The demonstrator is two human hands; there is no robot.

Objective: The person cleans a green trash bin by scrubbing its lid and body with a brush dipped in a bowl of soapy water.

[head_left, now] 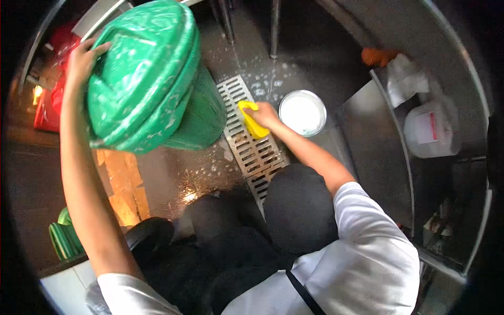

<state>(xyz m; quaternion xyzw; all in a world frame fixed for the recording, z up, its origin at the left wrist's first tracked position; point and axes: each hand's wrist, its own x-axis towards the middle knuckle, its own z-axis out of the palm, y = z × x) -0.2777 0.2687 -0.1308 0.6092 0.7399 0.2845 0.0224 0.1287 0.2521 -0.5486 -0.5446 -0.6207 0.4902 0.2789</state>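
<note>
A large green bin (202, 113) with a soapy green lid (139, 79) stands tilted at the upper left. My left hand (84, 60) is at the lid's left edge, its fingers bent over the rim. Low over the metal floor grate (252, 152), my right hand (263, 115) has its fingers round a yellow cloth or sponge (253, 123). Just right of that hand sits a round metal bowl (303, 113) with whitish, foamy liquid.
Suds lie on the wet dark floor (220, 168). Flattened cardboard (123, 184) is at the left, beyond it a red container (47, 110). Metal legs (274, 29) rise at the top. A translucent plastic container (428, 131) and white bag (407, 81) are at the right.
</note>
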